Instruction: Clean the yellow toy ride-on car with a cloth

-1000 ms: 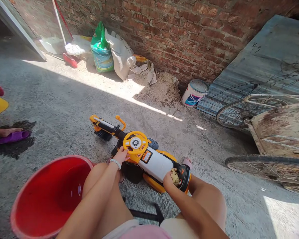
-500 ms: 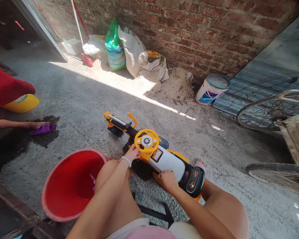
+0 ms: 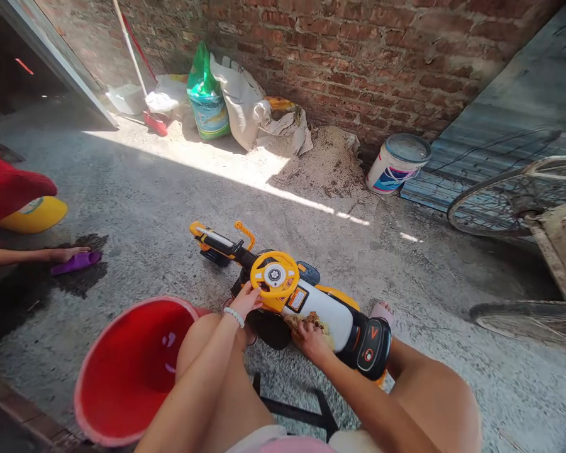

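Note:
A yellow, white and black ride-on toy car (image 3: 332,314) stands on the concrete between my knees. My left hand (image 3: 246,301) is closed around the near rim of its yellow steering wheel (image 3: 274,275). A bracelet circles that wrist. My right hand (image 3: 314,340) presses a crumpled brownish-yellow cloth (image 3: 321,322) against the near side of the white seat. Its fingers are bent over the cloth and partly hidden. Behind the seat is a black end panel (image 3: 371,349) with orange marks, and a jointed yellow and black arm (image 3: 217,242) sticks out at the front.
A red bucket (image 3: 87,371) stands by my left knee. Another person's foot in a purple slipper (image 3: 77,262) is at the left. Sacks (image 3: 240,100), a grain pile (image 3: 330,160) and a white paint bucket (image 3: 396,165) line the brick wall. A cart wheel (image 3: 490,201) is at the right.
My right hand has shifted slightly, and the cloth under it now shows plainly on the seat's side. My left hand stays on the steering wheel. The view has tilted a little.

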`<state>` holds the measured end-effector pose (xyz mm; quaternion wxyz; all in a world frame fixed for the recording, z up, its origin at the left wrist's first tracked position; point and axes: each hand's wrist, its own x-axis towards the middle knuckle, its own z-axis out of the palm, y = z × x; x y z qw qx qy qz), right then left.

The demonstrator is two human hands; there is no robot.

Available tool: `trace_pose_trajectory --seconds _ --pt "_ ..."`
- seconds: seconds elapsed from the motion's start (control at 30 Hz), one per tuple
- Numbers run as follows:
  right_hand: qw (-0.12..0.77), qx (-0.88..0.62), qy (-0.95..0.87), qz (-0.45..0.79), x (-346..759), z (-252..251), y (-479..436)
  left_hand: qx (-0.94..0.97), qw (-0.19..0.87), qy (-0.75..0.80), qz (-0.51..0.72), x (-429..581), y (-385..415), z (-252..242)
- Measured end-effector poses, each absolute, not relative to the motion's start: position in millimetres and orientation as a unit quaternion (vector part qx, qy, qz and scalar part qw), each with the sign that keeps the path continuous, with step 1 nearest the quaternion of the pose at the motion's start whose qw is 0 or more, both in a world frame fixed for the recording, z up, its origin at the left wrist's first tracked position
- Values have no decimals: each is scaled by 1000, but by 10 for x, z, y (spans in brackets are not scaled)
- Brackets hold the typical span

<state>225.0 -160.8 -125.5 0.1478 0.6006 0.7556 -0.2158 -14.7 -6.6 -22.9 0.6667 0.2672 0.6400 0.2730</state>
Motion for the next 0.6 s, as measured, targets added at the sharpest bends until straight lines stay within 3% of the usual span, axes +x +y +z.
trace_pose_trajectory --seconds 0.1,0.3,0.6 --pt "228 577 757 -203 2549 -1242 -1966 263 659 648 277 -112 -51 -284" --pt "289 628 692 -209 2678 -1113 -2113 270 655 654 266 -52 -82 -305" --pt "268 678 644 -230 2827 -729 -1636 266 648 662 268 -35 -58 -273"
